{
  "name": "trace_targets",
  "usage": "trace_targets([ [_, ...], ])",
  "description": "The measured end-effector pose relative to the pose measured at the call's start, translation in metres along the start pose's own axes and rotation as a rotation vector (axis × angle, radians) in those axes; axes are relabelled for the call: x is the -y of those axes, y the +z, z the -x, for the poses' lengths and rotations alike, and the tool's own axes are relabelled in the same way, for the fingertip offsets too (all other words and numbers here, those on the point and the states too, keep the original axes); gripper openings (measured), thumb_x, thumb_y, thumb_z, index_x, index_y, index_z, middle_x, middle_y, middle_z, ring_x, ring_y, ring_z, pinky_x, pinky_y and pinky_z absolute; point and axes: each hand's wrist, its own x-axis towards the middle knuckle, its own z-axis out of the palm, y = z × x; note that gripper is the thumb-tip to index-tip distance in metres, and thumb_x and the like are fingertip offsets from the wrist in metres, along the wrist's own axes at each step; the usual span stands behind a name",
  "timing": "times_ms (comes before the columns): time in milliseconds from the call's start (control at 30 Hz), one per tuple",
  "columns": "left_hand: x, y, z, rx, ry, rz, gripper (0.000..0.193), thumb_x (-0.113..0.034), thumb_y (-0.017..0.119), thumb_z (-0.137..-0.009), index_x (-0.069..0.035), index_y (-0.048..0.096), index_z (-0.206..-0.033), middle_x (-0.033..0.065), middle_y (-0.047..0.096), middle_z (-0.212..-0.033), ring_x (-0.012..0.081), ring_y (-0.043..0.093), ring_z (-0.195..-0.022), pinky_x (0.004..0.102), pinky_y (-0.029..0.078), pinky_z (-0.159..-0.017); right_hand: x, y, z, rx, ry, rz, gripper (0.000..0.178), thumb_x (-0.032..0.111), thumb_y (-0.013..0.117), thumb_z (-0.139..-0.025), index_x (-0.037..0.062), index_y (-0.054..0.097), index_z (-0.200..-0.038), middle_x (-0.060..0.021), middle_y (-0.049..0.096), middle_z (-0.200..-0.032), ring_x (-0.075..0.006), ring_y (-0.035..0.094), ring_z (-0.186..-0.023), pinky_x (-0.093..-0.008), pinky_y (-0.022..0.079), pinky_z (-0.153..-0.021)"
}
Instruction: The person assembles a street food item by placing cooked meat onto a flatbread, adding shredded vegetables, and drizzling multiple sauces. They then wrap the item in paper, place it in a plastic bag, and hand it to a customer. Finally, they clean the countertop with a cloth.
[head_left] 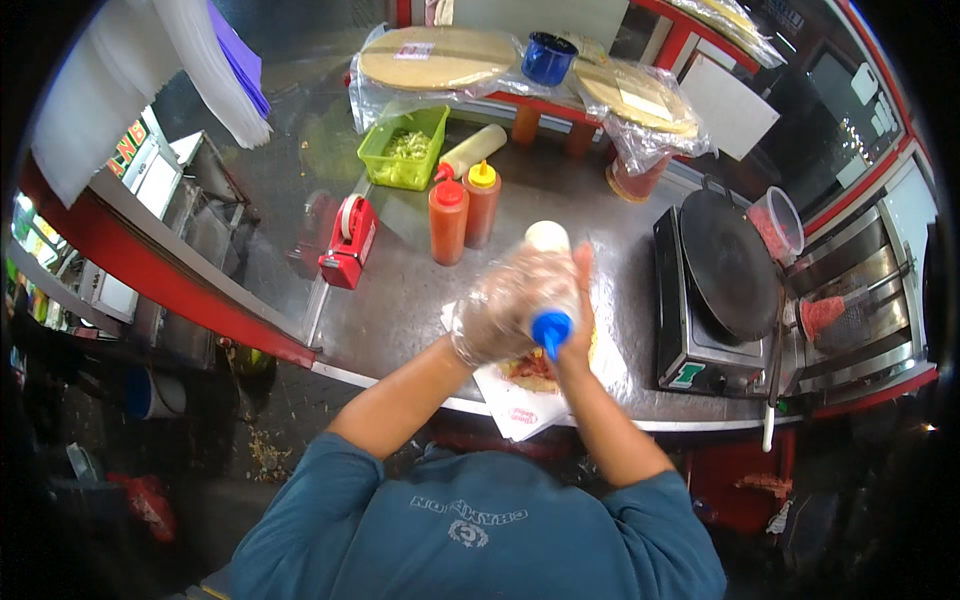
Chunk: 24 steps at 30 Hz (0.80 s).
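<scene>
Keep the food (530, 376) on its paper (516, 414), lower centre of the frame, under the blue nozzle (551, 329). Maintain the bottle (547, 236) at centre tilted nozzle-down, gloved left hand (503, 316) gripping it, right hand (580, 322) alongside, finger closure hidden; squeeze evenly, sweeping without contact.

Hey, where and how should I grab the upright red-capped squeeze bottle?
I'd wrap the middle of the red-capped squeeze bottle's body, probably from its left: it stands upright as a plain cylinder, the yellow-capped squeeze bottle crowds its right, and there's a gap toward the red tape dispenser.
</scene>
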Motion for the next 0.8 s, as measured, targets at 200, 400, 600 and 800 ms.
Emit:
trace_targets([
  [200, -0.093, -0.009, 0.037, 0.588, 0.322, 0.249, 0.06, -0.028, 0.073, -0.091, -0.023, 0.054, -0.148, 0.0113, 0.048, -0.159, 0.0312, 0.045, -0.149, 0.0615, 0.035, -0.12, 0.128, -0.075, 0.046, -0.101, 0.561, -0.359, 0.046, 0.039, 0.057, -0.102, -0.0009, 0.059, -0.125, -0.0185, 0.07, -0.104, -0.0274, 0.072, -0.09, -0.0394, 0.062, -0.078],
  [400, -0.08, -0.014, 0.111, 0.805, -0.141, 0.611, 0.044, -0.032, 0.068, -0.101, -0.009, 0.061, -0.138, 0.0157, 0.064, -0.137, 0.0355, 0.061, -0.128, 0.0473, 0.049, -0.108, 0.075, -0.137, 0.033, -0.252, 0.283, 0.177, 0.034, 0.021, 0.067, -0.1, -0.0008, 0.057, -0.124, -0.0168, 0.07, -0.109, -0.0256, 0.072, -0.09, -0.0398, 0.061, -0.081],
  [600, -0.071, -0.061, 0.148, 1.163, -0.533, 0.431, 0.045, -0.04, 0.056, -0.106, -0.009, 0.061, -0.139, 0.0154, 0.069, -0.129, 0.0367, 0.065, -0.116, 0.0475, 0.051, -0.1, 0.081, -0.122, 0.01, -0.186, 0.03, -0.019, 0.029, 0.015, 0.068, -0.099, -0.0018, 0.062, -0.123, -0.0154, 0.067, -0.123, -0.0293, 0.064, -0.117, -0.0457, 0.051, -0.107],
  [800, -0.039, -0.078, 0.228, 1.244, -0.934, 0.093, 0.055, -0.045, 0.057, -0.104, -0.01, 0.055, -0.146, 0.0209, 0.064, -0.139, 0.0413, 0.061, -0.127, 0.0489, 0.048, -0.108, 0.057, -0.13, -0.007, -0.394, 0.335, -0.019, 0.047, -0.001, 0.082, -0.085, -0.0025, 0.057, -0.125, -0.0169, 0.069, -0.113, -0.0349, 0.073, -0.109, -0.0475, 0.06, -0.095],
])
